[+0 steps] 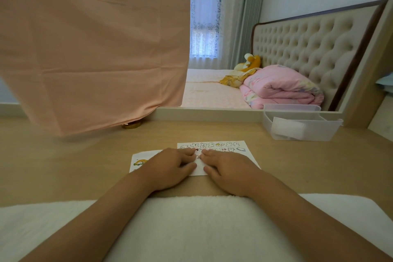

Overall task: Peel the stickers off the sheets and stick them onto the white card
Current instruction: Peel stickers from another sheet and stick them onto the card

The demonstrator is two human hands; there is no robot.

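Entry, near to far. Left hand [170, 166] and right hand [229, 168] are resting on the sticker sheet [212, 146], which is lying on the desk [63, 166]. The fingers are bending, tips meeting over a small sticker [198, 152]; whether either is pinching it cannot be told.

Risk: the sticker is likely tearing, or the sheet lifting with it, if the hold-down is slipping.

Just left, a rainbow-printed paper [139, 162] is lying, possibly the white card.

Beyond, right: a clear tub [331, 132] is holding a folded white wad [285, 126].
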